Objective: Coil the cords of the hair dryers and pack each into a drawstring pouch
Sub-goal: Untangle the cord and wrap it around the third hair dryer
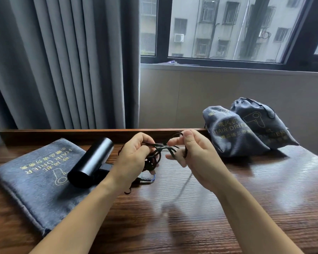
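Our fingertips meet over the black cord (159, 151): the left hand (134, 154) curls round the gathered loops, and the right hand (189, 153) pinches a loop between thumb and forefinger at the top, with a strand passing round its lower fingers. The loops run roughly left to right between the two hands, held above the wooden table (228, 208), so the next turn will likely be laid by the right hand across the bundle the left one steadies. From the bundle the cord drops down and to the left, toward the black hair dryer (91, 163), whose barrel lies with its long axis pointing away from us and to the right; the left hand is the nearer to it. The plug seems to lie under our left wrist, though it is partly hidden. The dryer rests on a flat, apparently empty grey pouch (35, 178). Well to the right, two more pouches (246, 129) stand bulging and drawn shut, presumably each holding a dryer already.
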{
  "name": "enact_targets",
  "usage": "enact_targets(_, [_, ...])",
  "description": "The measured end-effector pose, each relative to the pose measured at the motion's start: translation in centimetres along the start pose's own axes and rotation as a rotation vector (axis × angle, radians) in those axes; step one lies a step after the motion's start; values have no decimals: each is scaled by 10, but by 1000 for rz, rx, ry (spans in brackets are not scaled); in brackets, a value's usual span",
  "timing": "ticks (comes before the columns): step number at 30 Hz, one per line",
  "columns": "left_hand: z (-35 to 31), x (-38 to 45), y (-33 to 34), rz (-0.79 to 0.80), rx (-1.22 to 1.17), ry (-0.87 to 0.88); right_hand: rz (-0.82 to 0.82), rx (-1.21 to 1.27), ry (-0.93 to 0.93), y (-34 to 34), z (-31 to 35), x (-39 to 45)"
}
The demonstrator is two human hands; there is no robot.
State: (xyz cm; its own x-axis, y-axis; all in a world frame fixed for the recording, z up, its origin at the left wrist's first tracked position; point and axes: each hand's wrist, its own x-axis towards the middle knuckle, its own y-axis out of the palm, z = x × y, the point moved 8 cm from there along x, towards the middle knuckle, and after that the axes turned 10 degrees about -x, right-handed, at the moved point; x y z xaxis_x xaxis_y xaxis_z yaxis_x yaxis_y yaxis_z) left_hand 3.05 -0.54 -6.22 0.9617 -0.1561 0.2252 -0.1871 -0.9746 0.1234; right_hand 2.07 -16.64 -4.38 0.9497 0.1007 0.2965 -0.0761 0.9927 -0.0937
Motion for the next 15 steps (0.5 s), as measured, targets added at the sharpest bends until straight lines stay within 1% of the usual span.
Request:
enact_targets(5, [7, -1, 2, 29, -111, -119, -36, -272, -60, -14, 2, 6])
enact_targets(7, [8, -2, 6, 73, -147, -177, -57, -339, -92, -19, 4, 6])
enact_targets(11, [5, -4, 11, 177, -142, -178, -151, -335, -114, -25, 2, 4])
enact_targets(13, [3, -5, 12, 193, -122, -173, -194, -346, -95, -28, 0, 4])
enact_targets(15, [6, -5, 10, 174, -78, -195, -192, -394, -89, -27, 0, 5])
